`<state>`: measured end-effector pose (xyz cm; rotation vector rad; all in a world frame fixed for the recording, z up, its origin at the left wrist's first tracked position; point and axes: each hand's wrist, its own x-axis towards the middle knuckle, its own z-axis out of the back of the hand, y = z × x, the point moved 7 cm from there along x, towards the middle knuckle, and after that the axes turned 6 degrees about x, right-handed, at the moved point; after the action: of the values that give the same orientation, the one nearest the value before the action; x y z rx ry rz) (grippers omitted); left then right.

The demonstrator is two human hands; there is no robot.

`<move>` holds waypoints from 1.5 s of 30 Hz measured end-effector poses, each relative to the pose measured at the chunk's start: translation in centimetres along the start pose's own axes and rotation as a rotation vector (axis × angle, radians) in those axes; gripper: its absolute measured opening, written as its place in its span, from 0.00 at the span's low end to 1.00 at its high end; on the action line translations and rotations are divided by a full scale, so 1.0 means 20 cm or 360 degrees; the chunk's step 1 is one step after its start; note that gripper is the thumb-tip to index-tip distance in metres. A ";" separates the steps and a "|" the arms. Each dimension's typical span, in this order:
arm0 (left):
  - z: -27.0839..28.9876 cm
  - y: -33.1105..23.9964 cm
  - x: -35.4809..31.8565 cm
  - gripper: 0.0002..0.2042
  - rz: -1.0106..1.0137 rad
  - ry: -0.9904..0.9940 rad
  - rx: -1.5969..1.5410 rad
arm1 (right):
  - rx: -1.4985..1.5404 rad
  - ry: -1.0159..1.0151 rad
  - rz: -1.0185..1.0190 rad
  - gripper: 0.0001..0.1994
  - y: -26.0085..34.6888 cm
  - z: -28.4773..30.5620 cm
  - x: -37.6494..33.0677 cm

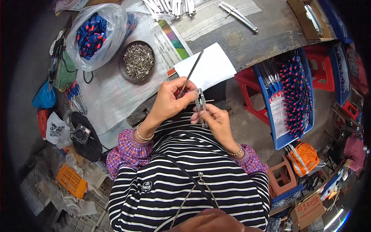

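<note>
My left hand [174,96] is closed round a screwdriver [194,67] with a long dark shaft pointing up and away; a bit of its red handle shows at the palm. Its thumb and forefinger also pinch the top end of a silver metal piece with two long narrow arms [199,103]. My right hand [214,120] grips the lower part of that same piece between thumb and fingers. Both hands are close together above my lap, at the table's near edge. Just beyond them lies a folded white sheet [208,63]. A round bowl of small metal fasteners [138,62] stands to the left.
A clear plastic bag [116,17] of blue-and-red parts sits at the far left. Silver metal pieces [239,17] lie on the far table [270,48]. At right, a blue tray [276,133] full of blue-and-red handled parts rests on a red stool [247,87].
</note>
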<state>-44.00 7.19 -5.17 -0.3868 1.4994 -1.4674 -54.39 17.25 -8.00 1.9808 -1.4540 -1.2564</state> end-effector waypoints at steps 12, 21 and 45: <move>-0.05 0.00 -0.03 0.08 -0.0094 0.0213 0.0068 | -0.0071 0.0050 0.0063 0.10 0.02 0.01 0.03; -0.06 -0.03 -0.06 0.06 -0.0172 0.0354 0.0028 | -0.1165 0.0148 0.0842 0.10 0.22 0.08 0.04; -0.07 -0.18 -0.09 0.07 -0.0844 0.0036 0.0676 | 0.0111 -0.0006 0.0102 0.21 0.20 0.09 0.10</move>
<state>-45.68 8.59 -1.43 -0.5307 1.0981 -2.1592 -57.98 14.20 -6.83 1.9604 -1.5702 -1.1984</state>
